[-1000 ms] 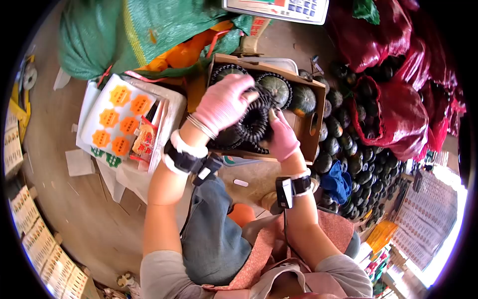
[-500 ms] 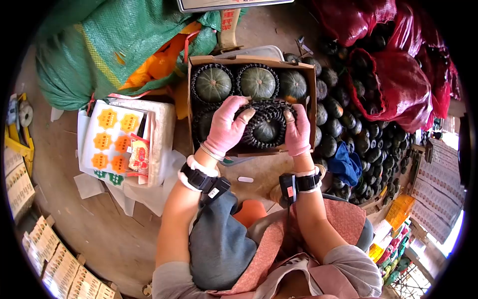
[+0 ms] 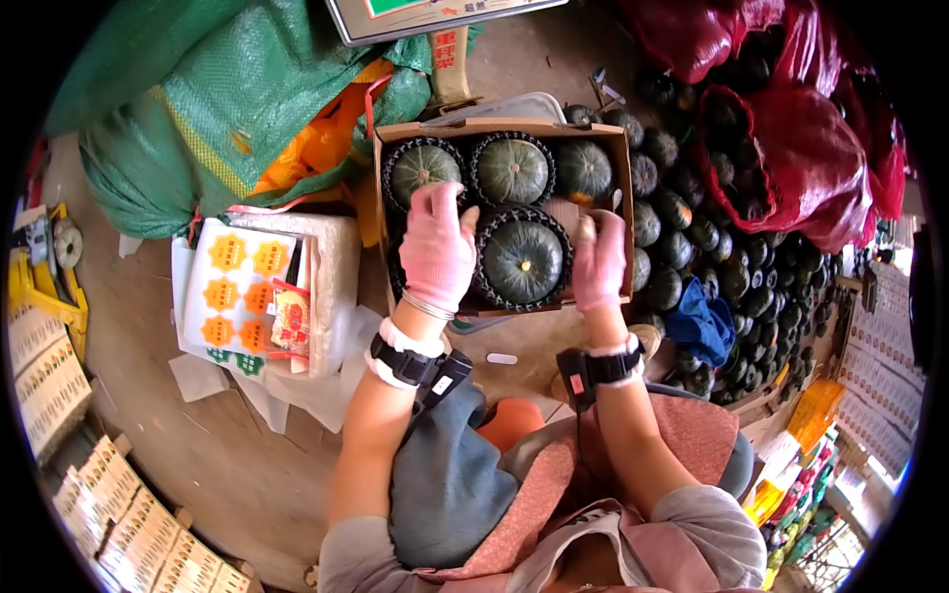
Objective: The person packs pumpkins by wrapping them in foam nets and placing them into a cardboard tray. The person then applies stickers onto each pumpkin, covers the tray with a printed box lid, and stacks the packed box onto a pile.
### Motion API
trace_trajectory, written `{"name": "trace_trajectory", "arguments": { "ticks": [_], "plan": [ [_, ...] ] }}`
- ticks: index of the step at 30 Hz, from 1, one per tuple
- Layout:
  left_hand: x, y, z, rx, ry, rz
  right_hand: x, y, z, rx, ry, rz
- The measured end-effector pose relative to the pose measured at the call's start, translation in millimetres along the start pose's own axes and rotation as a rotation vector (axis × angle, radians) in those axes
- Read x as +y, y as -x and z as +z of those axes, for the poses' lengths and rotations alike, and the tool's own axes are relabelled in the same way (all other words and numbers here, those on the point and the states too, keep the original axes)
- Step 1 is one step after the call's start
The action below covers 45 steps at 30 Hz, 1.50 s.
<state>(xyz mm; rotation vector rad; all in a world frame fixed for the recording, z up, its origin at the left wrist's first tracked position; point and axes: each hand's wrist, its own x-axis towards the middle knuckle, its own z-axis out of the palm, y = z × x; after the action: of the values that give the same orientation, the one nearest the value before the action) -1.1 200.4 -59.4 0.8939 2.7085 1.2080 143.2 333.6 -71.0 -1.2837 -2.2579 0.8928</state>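
A dark green squash (image 3: 524, 261) in a black foam net sits in the front middle of the cardboard box (image 3: 625, 168), its stem end up. My left hand (image 3: 438, 247), in a pink glove, is just left of it, thumb apart from the fingers, over the front left corner and hiding most of what lies there. On the other side, my pink-gloved right hand (image 3: 599, 262) is inside the box's right wall, apart from the squash, with its fingers loosely extended. Behind them stand two netted squashes, one left (image 3: 423, 170) and one middle (image 3: 513, 170), and a squash without visible net (image 3: 583, 170).
A green woven sack (image 3: 208, 109) with orange contents lies at the back left, near a scale (image 3: 445, 18). Sticker sheets (image 3: 232, 287) rest on a white stack at left. Many loose squashes (image 3: 761, 287), a blue cloth (image 3: 700, 326) and red mesh sacks (image 3: 801, 168) fill the right.
The netted squash, earlier tilted between both hands, now sits upright in the box. Both hands have let go; the left has moved left and the right slightly lower. The view has shifted a little.
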Motion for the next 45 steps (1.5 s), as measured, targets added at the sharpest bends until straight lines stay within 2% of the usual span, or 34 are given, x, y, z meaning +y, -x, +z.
{"name": "trace_trajectory", "arguments": {
  "ticks": [1, 3, 4, 5, 8, 12, 18, 21, 24, 25, 27, 28, 29, 31, 33, 35, 37, 38, 40, 41, 45],
  "plan": [
    [0.8, 0.4, -5.2, -0.035, 0.074, 0.066, -14.7, 10.1, -13.0, -0.005, -0.182, 0.094],
    [3.1, 8.7, -15.1, -0.126, 0.234, 0.191, -12.8, 36.0, -15.0, -0.12, -0.444, -0.053],
    [11.9, 12.9, -31.3, -0.367, 0.158, 0.188, -11.7, 46.6, -18.8, -0.208, -0.303, -0.163],
    [15.4, 13.9, -35.5, -0.419, 0.028, 0.38, -28.7, 43.7, -30.2, -0.225, -0.179, -0.336],
    [3.4, 15.3, -31.1, -0.548, 0.06, 0.276, -37.1, 42.8, -29.6, -0.274, -0.029, -0.313],
    [-4.2, 13.5, -28.2, -0.592, 0.18, 0.257, -41.0, 41.1, -27.4, -0.324, -0.049, -0.175],
    [-10.3, 17.2, -24.9, -0.594, 0.203, 0.274, -36.3, 39.7, -24.0, -0.318, -0.176, -0.187],
    [-9.8, 17.1, -25.5, -0.595, 0.216, 0.3, -25.8, 39.3, -21.4, -0.367, -0.136, -0.223],
    [-9.6, 18.8, -29.2, -0.585, 0.353, 0.39, -28.1, 36.5, -38.7, -0.489, -0.526, -0.112],
    [-7.2, 21.4, -28.4, -0.584, 0.436, 0.509, -41.5, 28.0, -52.6, -0.518, -0.639, -0.104],
    [20.3, 24.9, -27.9, -0.607, 0.787, 0.553, -46.3, 21.6, -62.5, -0.358, -0.352, -0.164],
    [29.5, 28.6, -25.0, -0.679, 0.89, 0.541, -50.7, 14.1, -61.2, -0.248, -0.085, -0.218],
    [39.6, 18.1, -25.7, -0.653, 0.831, 0.627, -46.9, 6.1, -64.2, -0.246, -0.101, -0.155],
    [35.9, 11.9, -8.6, -0.799, 1.116, 0.148, -29.1, -8.3, -70.7, -0.224, -0.058, -0.13],
    [28.6, 7.1, 13.2, -0.533, 0.615, 0.314, -18.4, -16.5, -77.4, -0.115, -0.193, -0.135],
    [35.7, 7.8, 28.1, -0.344, 0.039, 0.447, -34.2, -16.7, -78.0, -0.294, -0.818, 0.031],
    [47.2, 19.5, 50.9, -0.457, -0.13, 0.392, 4.8, -23.7, -66.9, -0.27, -0.431, -0.311],
    [50.8, 18.2, 55.9, -0.509, -0.217, 0.369, 7.1, -25.9, -64.0, -0.282, -0.29, -0.343],
    [46.1, 16.8, 52.5, -0.586, -0.301, 0.367, 8.4, -25.0, -62.0, -0.309, 0.001, -0.388],
    [43.2, 17.5, 48.1, -0.632, -0.34, 0.365, 8.2, -22.5, -63.2, -0.351, 0.105, -0.309],
    [30.2, 18.4, 34.5, -0.598, -0.222, 0.301, 0.9, -17.5, -62.0, -0.478, 0.366, -0.248]
  ]
}}
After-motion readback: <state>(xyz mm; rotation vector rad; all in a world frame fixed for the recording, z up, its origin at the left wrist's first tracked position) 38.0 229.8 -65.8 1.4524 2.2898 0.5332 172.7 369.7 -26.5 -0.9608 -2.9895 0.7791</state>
